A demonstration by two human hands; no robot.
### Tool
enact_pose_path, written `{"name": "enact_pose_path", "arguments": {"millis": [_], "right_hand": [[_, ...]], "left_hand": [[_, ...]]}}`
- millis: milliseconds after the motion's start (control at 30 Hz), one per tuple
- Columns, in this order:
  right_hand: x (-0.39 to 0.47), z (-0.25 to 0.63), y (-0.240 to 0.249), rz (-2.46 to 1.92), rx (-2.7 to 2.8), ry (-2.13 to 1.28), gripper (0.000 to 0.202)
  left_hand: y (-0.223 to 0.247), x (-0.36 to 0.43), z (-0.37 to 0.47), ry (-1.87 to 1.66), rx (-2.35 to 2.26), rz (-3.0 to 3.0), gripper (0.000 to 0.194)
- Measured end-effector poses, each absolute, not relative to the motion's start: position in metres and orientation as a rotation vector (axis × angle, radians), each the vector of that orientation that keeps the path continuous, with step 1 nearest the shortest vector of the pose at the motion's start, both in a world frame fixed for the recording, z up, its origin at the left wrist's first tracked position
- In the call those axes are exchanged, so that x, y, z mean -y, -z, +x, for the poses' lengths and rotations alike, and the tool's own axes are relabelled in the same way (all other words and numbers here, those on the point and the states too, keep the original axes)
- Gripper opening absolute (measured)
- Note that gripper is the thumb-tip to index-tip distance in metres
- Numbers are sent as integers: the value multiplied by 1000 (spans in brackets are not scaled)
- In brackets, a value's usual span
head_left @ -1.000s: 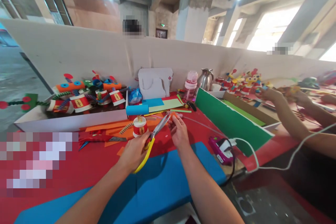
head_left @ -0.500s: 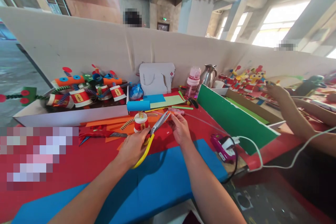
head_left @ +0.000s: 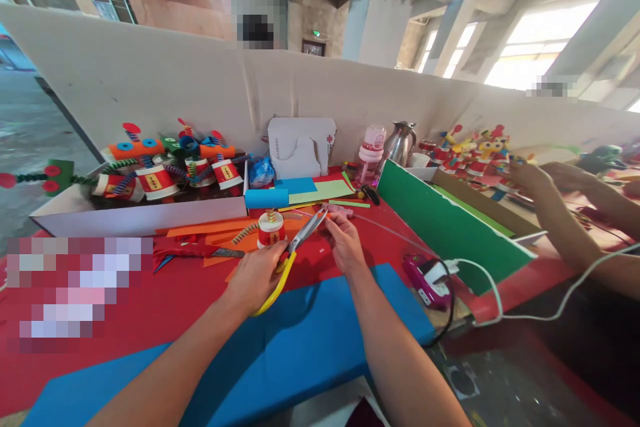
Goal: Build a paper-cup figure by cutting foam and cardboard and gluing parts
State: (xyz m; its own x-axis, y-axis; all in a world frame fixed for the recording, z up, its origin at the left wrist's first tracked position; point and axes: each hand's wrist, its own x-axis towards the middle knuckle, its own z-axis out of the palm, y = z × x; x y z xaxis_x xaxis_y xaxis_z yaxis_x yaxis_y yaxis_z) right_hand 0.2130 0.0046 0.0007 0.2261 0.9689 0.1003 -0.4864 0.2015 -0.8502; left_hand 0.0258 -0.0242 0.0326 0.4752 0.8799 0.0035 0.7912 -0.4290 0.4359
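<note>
My left hand (head_left: pixel 257 275) grips the yellow-handled scissors (head_left: pixel 286 283), whose blades point up and to the right. At the blade tips, my right hand (head_left: pixel 343 240) pinches a small orange piece (head_left: pixel 325 213), mostly hidden by the fingers. Just beyond my left hand a red and white paper cup (head_left: pixel 271 232) stands upside down, with a coiled paper spring on top. Above it lies a blue paper roll (head_left: pixel 267 198). Orange paper sheets (head_left: pixel 193 229) and a second pair of scissors (head_left: pixel 227 253) lie to the left.
A white box (head_left: pixel 145 217) of cup figures stands at the left. On the right are a green-sided box (head_left: pixel 450 227), a purple power socket (head_left: pixel 425 283) with cables, and a co-worker's arms. A pink bottle (head_left: pixel 371 155) and steel jug (head_left: pixel 400 143) stand behind. Blue board (head_left: pixel 300 340) lies in front.
The scissor blades look more closed on the orange piece. The view has shifted slightly, and the co-worker's hands at the right have moved.
</note>
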Motion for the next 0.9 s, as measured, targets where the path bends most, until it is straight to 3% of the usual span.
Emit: {"name": "enact_pose_path", "arguments": {"millis": [900], "right_hand": [[-3,213,-4,-828,782,-1169,30]], "left_hand": [[-33,24,25,-353,-1415,2337,30]]}}
